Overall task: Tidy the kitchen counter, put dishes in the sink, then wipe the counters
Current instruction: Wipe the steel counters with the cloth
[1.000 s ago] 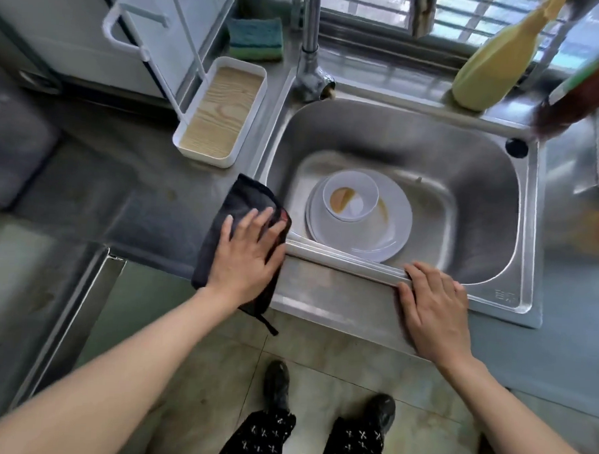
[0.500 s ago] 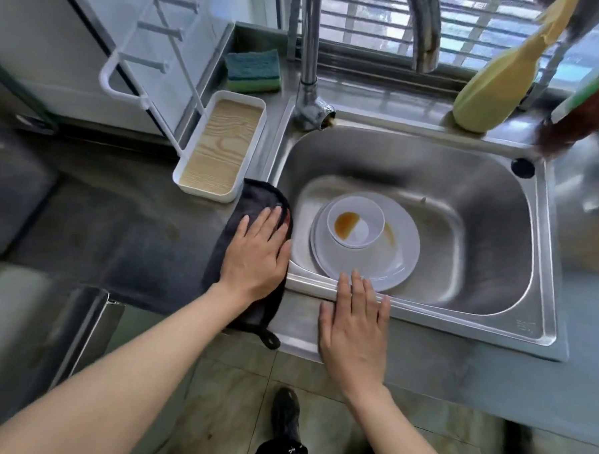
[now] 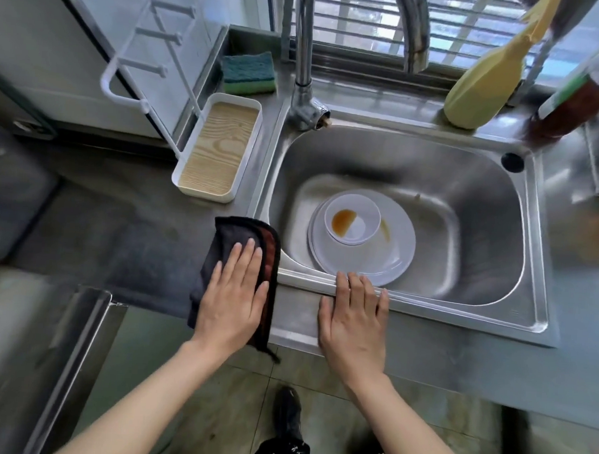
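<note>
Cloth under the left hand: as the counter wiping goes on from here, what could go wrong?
The dark cloth lies flat under the left hand with one end hanging past the counter's front edge, so it could slip off. The white tray sits just beyond it, and a forward stroke might push it. The bowl on the plate holds brown liquid near the right hand, which could spill if bumped.

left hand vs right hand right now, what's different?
The left hand lies flat on the dark cloth, on the counter left of the sink; the right hand is bare. The right hand's fingertips reach the sink's front rim; the left hand sits clear of it. Shared: both are palm down, fingers extended, gripping nothing.
</note>
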